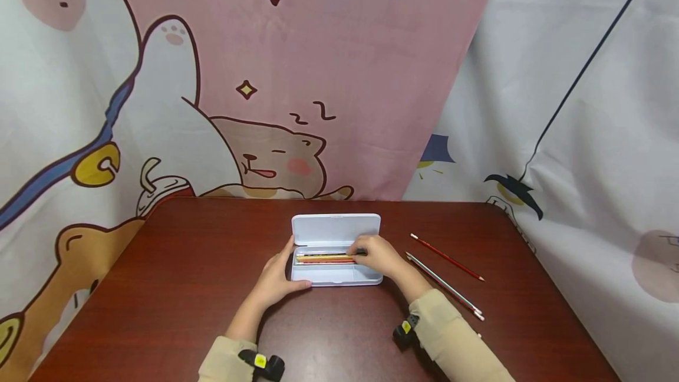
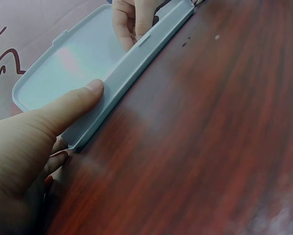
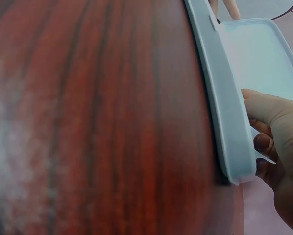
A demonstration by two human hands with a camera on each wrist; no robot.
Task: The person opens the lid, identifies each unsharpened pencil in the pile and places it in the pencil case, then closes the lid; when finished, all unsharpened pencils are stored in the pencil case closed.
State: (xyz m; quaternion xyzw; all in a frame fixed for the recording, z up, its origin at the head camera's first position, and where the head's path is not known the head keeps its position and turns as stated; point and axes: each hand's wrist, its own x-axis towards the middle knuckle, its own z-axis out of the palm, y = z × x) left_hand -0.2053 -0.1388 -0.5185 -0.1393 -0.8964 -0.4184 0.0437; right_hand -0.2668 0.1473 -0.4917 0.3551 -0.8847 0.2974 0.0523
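A white pencil case (image 1: 336,283) lies on the table, its lid (image 1: 336,229) raised at the back. Several pencils (image 1: 323,259), yellow, orange and red among them, lie lengthwise in its rear compartment. My left hand (image 1: 273,280) grips the case's left end, with the thumb on the front wall and fingers along the side. Over the right part of the compartment, my right hand (image 1: 375,254) reaches in with curled fingers at the right ends of the pencils. Its fingertips are partly hidden; in the right wrist view the case wall (image 3: 230,112) covers them.
To the right of the case, a red pencil (image 1: 448,257) lies slanted on the brown table (image 1: 201,287). Nearer my right sleeve lie a silvery pencil (image 1: 444,283) and a red one, side by side. A printed cloth (image 1: 361,75) hangs behind the table's far edge.
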